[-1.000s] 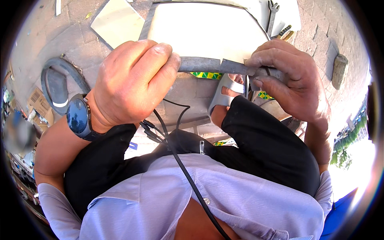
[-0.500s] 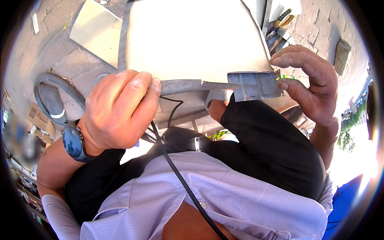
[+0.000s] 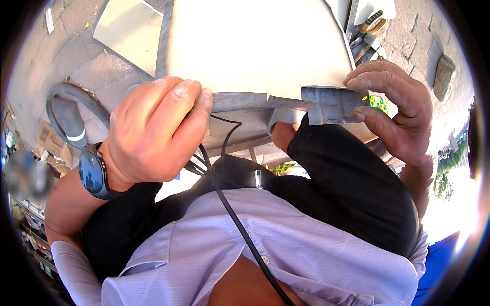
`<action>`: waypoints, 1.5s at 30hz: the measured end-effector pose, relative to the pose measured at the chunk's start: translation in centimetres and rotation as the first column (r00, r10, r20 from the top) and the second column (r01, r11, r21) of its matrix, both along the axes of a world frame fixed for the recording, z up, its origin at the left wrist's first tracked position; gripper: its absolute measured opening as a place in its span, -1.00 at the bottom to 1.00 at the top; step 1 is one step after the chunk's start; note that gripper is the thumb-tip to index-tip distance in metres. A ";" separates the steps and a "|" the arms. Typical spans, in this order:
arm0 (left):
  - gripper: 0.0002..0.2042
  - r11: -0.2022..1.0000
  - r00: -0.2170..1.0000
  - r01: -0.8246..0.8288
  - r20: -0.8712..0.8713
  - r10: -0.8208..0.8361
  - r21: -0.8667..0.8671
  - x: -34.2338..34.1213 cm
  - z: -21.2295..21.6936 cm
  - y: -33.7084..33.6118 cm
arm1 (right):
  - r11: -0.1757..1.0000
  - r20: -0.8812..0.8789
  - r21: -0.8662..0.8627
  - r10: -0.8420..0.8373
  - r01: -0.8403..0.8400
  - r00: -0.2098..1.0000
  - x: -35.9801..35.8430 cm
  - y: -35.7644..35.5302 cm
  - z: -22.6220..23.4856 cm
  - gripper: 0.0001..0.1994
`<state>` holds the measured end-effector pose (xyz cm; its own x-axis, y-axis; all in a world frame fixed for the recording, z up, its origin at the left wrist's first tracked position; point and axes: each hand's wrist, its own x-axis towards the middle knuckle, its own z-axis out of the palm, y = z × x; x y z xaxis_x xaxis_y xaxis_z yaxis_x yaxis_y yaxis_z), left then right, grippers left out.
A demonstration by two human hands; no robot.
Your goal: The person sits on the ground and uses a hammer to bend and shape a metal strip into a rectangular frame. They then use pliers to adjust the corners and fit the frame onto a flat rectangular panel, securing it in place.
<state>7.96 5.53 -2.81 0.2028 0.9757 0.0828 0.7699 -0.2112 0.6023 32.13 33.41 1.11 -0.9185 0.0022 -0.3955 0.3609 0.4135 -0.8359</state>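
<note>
A large pale flat panel [image 3: 255, 46] lies before me, its surface washed out by bright light. Along its near edge runs a thin grey strip [image 3: 237, 101]. At the near right corner a grey folded flap [image 3: 332, 106], apparently sheet metal, hangs over the edge. My left hand [image 3: 153, 132], with a dark watch on its wrist, is closed over the near left corner; its thumb is hidden. My right hand [image 3: 398, 104] is closed at the right corner, fingers above and thumb against the flap's outer edge.
A hand tool with a black and yellow handle [image 3: 371, 21] lies among others at the upper right. Beyond is a stone block [image 3: 444, 77]. To the left are a pale board [image 3: 127, 41], a grey ring-shaped piece [image 3: 55, 104] and cardboard [image 3: 53, 140]. A black cable [image 3: 232, 219] crosses my shirt.
The panel and both hands sit slightly farther right and higher in the picture, with the surroundings shifted too. More of a green and yellow patterned thing shows behind my right hand. Both grips look unchanged.
</note>
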 end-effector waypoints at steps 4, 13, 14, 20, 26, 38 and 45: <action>-0.62 0.999 1.000 -0.014 0.017 0.014 -0.029 -0.4 0.5 0.2 | 1.000 -0.002 0.011 0.018 -0.018 1.000 -0.8 -0.7 0.2 -0.62; -0.60 0.993 0.995 -0.080 -0.047 0.084 0.086 -3.0 2.4 2.7 | 0.916 -0.207 0.401 0.121 -0.029 0.971 -4.2 -3.0 2.9 -0.61; -0.61 0.990 0.994 -0.091 -0.056 0.097 0.105 -3.3 2.5 2.9 | 0.883 -0.228 0.469 0.149 -0.025 0.962 -4.6 -3.1 3.3 -0.61; -0.75 0.973 0.981 -0.164 -0.082 0.179 0.161 -5.3 3.7 5.8 | 0.717 -0.300 0.686 0.123 0.125 0.946 -6.7 -5.5 4.8 -0.60; -0.85 0.951 0.981 -0.179 -0.028 0.192 0.252 -6.6 3.4 7.4 | 0.547 -0.426 0.775 0.080 0.318 0.901 -8.3 -6.3 3.5 -0.70; -0.86 0.930 0.966 -0.182 -0.118 0.230 0.320 -5.7 3.4 6.3 | 0.379 -0.437 0.851 0.126 0.364 0.891 -8.5 -6.3 0.7 -0.71; -0.75 0.932 0.949 -0.154 -0.214 0.232 0.329 -5.4 2.9 5.4 | 0.405 -0.423 0.852 0.157 0.332 0.892 -8.5 -6.4 1.2 -0.73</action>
